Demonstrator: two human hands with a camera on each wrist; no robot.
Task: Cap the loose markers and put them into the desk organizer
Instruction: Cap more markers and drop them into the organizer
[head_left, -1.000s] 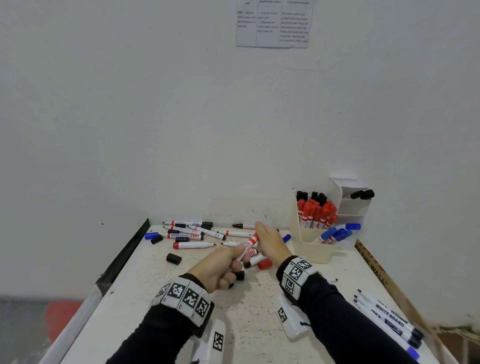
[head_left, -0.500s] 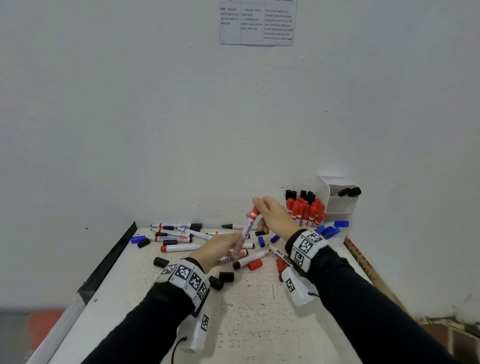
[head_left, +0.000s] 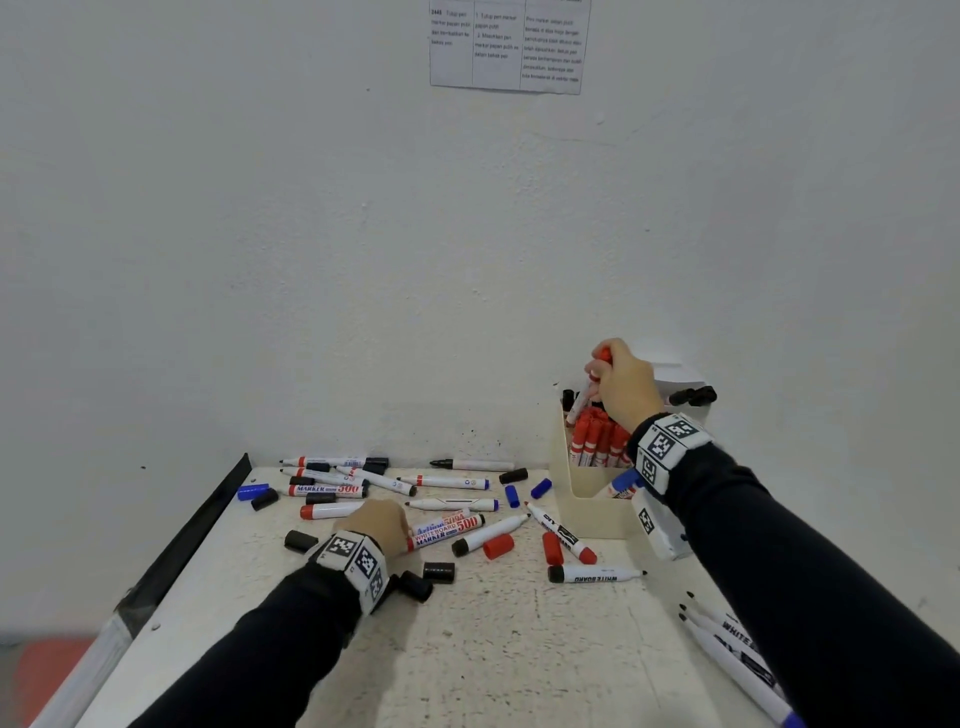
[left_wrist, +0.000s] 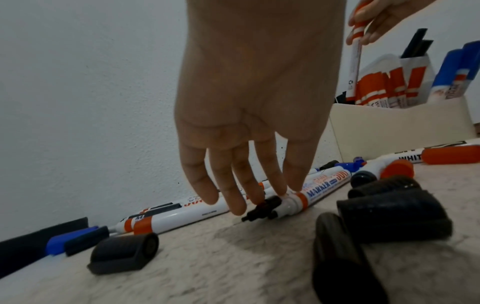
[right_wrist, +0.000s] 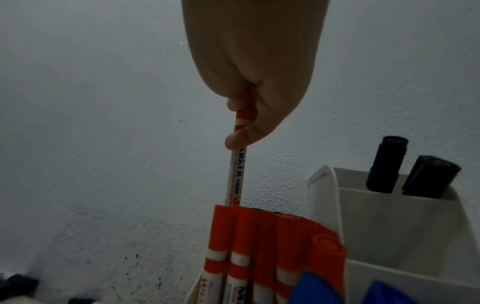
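Note:
My right hand (head_left: 621, 382) grips a capped red marker (head_left: 586, 388) by its cap end and holds it upright over the cream desk organizer (head_left: 587, 512); its lower end dips behind the red markers (right_wrist: 262, 242) standing there. In the right wrist view the thumb and fingers (right_wrist: 237, 139) pinch the red marker (right_wrist: 237, 164). My left hand (head_left: 382, 522) hangs with straight fingers (left_wrist: 296, 176) touching an uncapped marker (left_wrist: 309, 195) labelled MARKER 500 (head_left: 444, 532) on the table. Loose markers and caps lie scattered around it.
Black caps (head_left: 439, 571) and red caps (head_left: 498, 546) lie near the left wrist. Several white markers (head_left: 727, 639) lie at the table's right edge. The organizer's rear compartment holds black markers (head_left: 693, 397). A wall stands behind, with a printed sheet (head_left: 506, 47).
My right hand carried the capped red marker from the table's middle up and right to the organizer. My left hand let go of it and dropped to the markers on the table.

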